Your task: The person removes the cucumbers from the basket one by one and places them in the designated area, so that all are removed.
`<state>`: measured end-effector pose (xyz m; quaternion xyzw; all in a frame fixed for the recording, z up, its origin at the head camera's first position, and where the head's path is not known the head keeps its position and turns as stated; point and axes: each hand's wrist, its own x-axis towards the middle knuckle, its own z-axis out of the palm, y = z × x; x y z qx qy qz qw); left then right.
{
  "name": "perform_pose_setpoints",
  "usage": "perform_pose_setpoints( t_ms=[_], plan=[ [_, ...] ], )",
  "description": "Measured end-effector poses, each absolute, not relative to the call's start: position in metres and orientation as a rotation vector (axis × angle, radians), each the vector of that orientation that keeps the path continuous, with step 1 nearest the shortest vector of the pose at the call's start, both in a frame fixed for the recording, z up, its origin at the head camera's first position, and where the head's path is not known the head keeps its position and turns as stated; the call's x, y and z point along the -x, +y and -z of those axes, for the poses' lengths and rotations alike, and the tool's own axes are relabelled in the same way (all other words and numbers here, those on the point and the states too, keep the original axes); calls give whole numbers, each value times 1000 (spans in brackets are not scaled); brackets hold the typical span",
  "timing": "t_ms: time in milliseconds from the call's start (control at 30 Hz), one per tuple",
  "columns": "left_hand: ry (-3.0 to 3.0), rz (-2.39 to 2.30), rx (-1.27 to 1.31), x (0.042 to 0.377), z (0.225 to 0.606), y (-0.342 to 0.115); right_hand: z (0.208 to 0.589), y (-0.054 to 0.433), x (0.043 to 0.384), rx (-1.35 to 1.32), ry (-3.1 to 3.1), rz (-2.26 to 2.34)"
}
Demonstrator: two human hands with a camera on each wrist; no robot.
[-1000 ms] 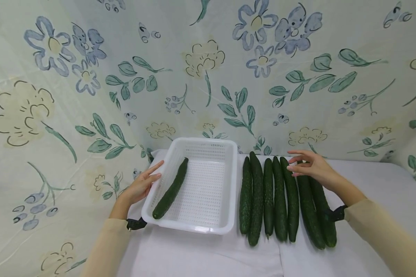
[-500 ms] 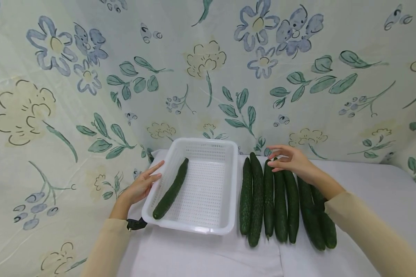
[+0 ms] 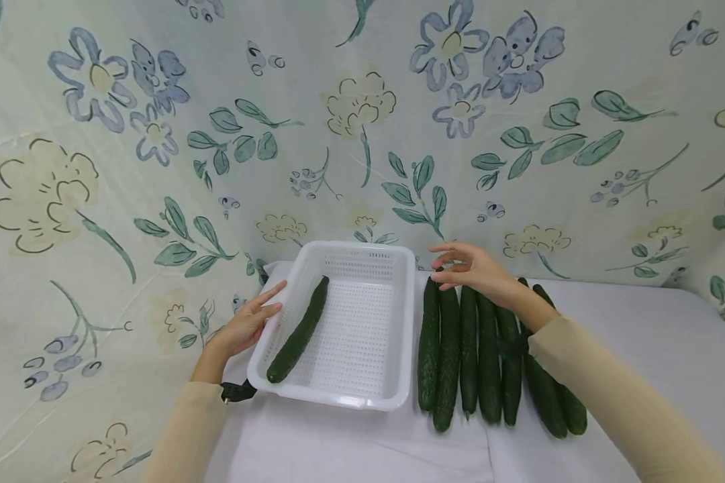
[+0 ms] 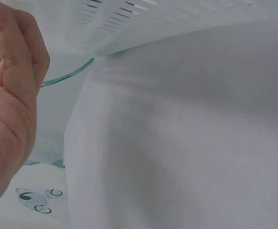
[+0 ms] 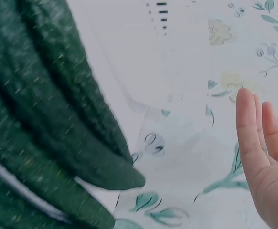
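A white plastic basket (image 3: 350, 400) with perforated walls and floor sits in the middle of the head view. Inside it one dark green cucumber (image 3: 301, 332) lies slanted along the left side. My left hand (image 3: 246, 330) rests against the basket's left side with fingers extended. In the left wrist view that hand (image 4: 15, 90) is beside the perforated wall. Over the far ends of the two leftmost cucumbers (image 3: 428, 355) hovers my right hand (image 3: 477, 274), fingers loosely bent and holding nothing. The right wrist view shows this hand (image 5: 268, 167) apart from the cucumbers (image 5: 58, 90).
More cucumbers (image 3: 488, 362) lie side by side to the right of the basket, partly hidden by the right forearm. Two others (image 3: 546, 396) lie slightly apart at the right. A white cloth (image 3: 362, 449) covers the table, and a floral curtain (image 3: 362, 147) hangs behind it.
My right hand has moved left across the row of cucumbers, from its right part to above the leftmost ones. The left hand, the basket and the cucumbers stay in place.
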<state>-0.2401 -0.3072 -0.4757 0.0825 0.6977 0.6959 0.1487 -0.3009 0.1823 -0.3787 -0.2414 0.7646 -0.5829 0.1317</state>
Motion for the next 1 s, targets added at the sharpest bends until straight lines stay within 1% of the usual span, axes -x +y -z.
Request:
perform_pose_setpoints(
  t_ms=[400,633,1000],
  plan=[
    [1991,-2013,-257,241,477,-309,366,135,311,745,2168,1675],
    [1982,-2021,-255,241,477,-309,373,105,322,765,2089,1730],
    [1958,-2033,-247,243,478,-309,383,61,323,675,2026,1779]
  ],
)
